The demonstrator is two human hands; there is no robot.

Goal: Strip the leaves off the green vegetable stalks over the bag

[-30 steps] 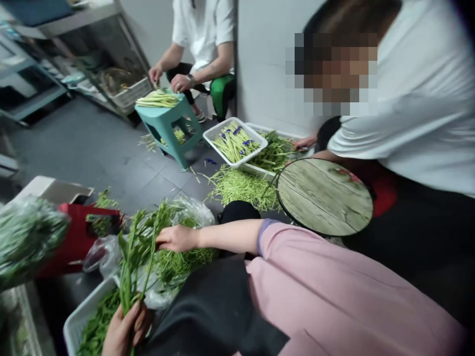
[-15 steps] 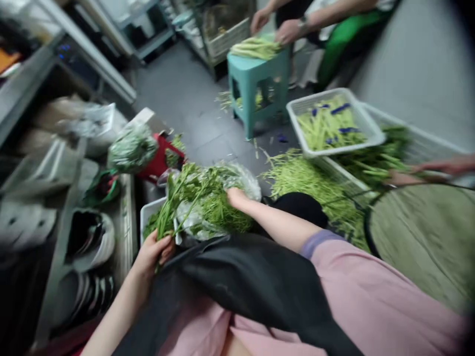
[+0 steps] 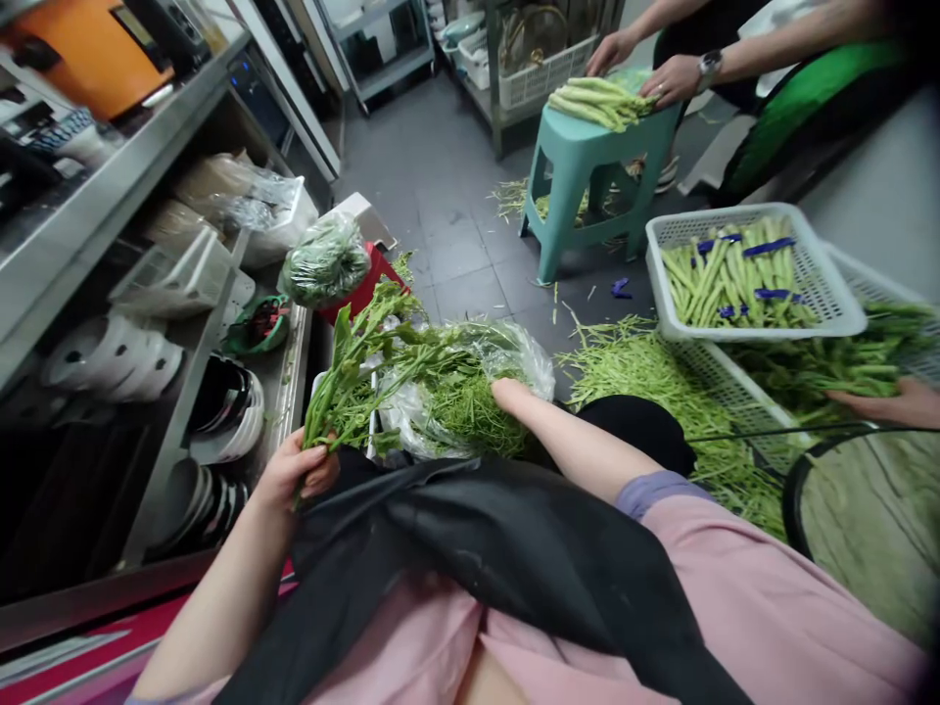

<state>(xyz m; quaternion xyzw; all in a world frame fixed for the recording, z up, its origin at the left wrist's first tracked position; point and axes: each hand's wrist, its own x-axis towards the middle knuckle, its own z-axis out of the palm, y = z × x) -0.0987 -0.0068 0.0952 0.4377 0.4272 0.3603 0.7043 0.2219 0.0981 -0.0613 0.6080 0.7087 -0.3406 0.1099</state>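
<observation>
My left hand (image 3: 301,465) is closed around the stems of a bunch of leafy greens (image 3: 345,367), whose tops lean up and to the right. In front of my lap sits an open clear plastic bag (image 3: 533,357) with thin green stems and trimmings (image 3: 470,406) in it. My right hand (image 3: 508,394) reaches into the right side of these trimmings, its fingers hidden among them. A white container (image 3: 373,401) with more greens is partly visible beside the bag.
Pale green stems (image 3: 624,367) are heaped on the floor to the right. Beyond them, a white basket (image 3: 756,328) holds tied bundles. A co-worker handles stalks on a teal stool (image 3: 569,147); another hand (image 3: 892,403) touches greens at right. Shelves with dishes (image 3: 239,421) line the left.
The view has swung, so the surroundings sit further right and look sharper. My left hand keeps hold of the greens; my right hand's fingers have sunk deeper into the trimmings.
</observation>
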